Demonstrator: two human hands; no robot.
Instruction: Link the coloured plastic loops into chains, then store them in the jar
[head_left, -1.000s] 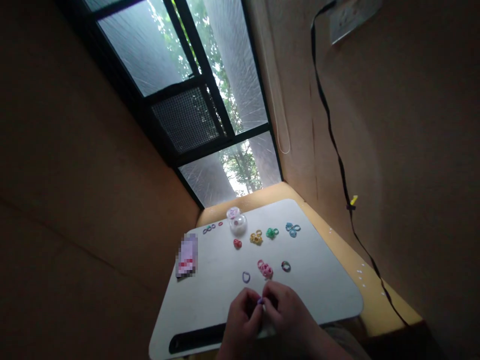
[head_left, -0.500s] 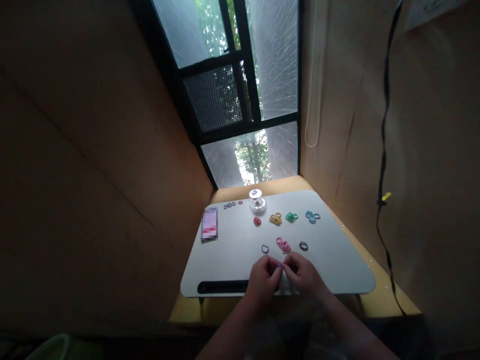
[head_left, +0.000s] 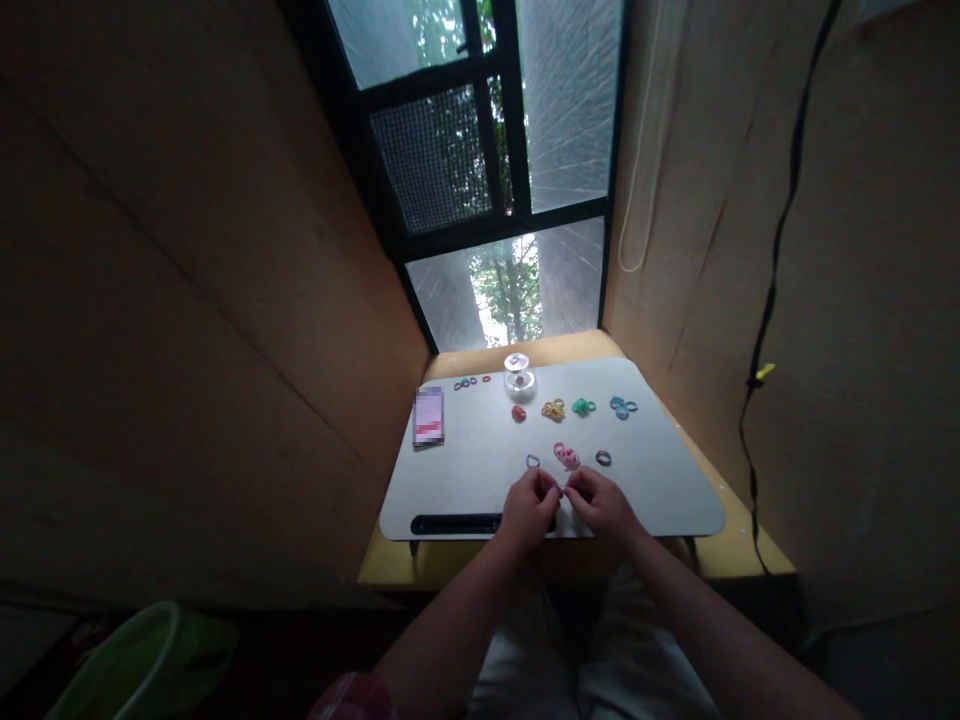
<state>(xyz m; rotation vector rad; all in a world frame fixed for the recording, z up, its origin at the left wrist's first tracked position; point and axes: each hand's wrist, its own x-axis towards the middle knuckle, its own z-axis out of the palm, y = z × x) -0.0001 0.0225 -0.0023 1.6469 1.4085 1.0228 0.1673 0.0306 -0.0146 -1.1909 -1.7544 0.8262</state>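
Near the front edge of a white folding table (head_left: 480,470), my left hand (head_left: 527,512) and my right hand (head_left: 604,505) meet fingertip to fingertip. Both are closed in a pinch on a small purple band (head_left: 559,490), mostly hidden by the fingers. Just beyond them lie a loose light purple band (head_left: 532,461), a pile of pink bands (head_left: 568,457) and a dark multicoloured band (head_left: 603,458). Farther back are small heaps of red bands (head_left: 518,413), yellow bands (head_left: 553,411), green bands (head_left: 583,407) and blue bands (head_left: 622,408).
A clear round container (head_left: 519,384) stands at the back beside a short row of mixed bands (head_left: 465,383). A blurred, phone-like rectangle (head_left: 428,417) lies at left. Along the front edge runs a black slot (head_left: 454,524). A black cord (head_left: 780,240) hangs at right; a green basin (head_left: 174,640) is lower left.
My view has tilted down, so the table sits higher in the picture and my legs show. Both hands stay together, pinching the purple band, with only slight finger movement.
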